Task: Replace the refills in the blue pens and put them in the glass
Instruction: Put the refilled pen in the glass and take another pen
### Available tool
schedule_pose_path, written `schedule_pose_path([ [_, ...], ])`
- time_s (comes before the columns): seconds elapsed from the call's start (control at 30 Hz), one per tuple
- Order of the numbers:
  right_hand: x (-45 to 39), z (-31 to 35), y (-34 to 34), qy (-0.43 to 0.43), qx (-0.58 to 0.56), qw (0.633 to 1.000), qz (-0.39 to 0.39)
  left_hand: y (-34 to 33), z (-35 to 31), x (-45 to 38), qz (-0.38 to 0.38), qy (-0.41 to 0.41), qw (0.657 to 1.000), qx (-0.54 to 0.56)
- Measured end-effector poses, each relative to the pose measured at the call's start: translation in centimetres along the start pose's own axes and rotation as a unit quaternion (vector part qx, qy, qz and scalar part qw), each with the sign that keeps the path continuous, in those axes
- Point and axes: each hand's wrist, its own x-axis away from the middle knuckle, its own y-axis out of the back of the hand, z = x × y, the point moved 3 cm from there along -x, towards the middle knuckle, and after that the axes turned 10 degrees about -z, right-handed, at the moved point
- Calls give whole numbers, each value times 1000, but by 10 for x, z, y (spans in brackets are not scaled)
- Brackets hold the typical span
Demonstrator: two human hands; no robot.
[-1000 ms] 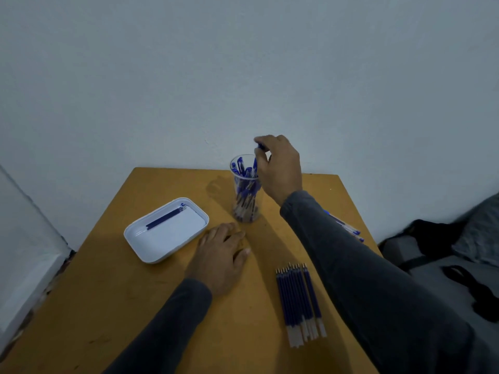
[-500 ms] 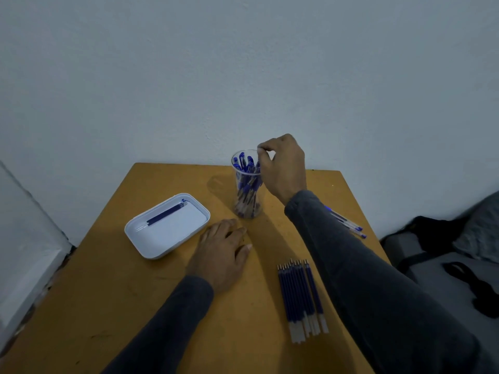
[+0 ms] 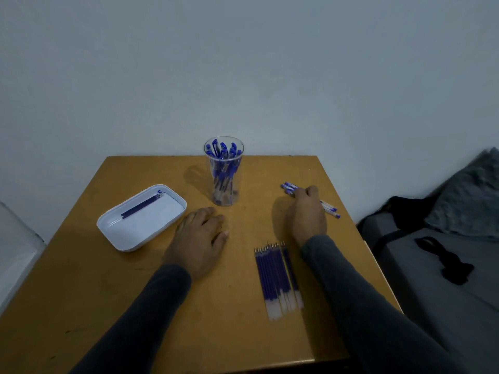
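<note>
Curling, seemingly pinching, right hand point(image 3: 306, 214) on slim plastic pens point(image 3: 330, 209); left hand point(image 3: 198, 238) spread flat on smooth wooden table point(image 3: 81, 292).

The right hand point(image 3: 306, 214) hides the middles of the pens point(image 3: 289, 186) at right of centre; whether its fingers grip one cannot be told. Both sleeves run off the bottom edge.
</note>
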Motion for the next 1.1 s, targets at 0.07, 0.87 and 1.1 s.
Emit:
schedule_pose_path([
  [0.07,-6,-5,1,17,20,1000,0,0,0,0,4,1,1000,0],
  [0.87,-8,39,25,159,78,984,-5,1,0,2,-31,-4,999,26],
  [1.1,21,101,65,203,60,976,40,11,5,31,-100,-49,992,51],
])
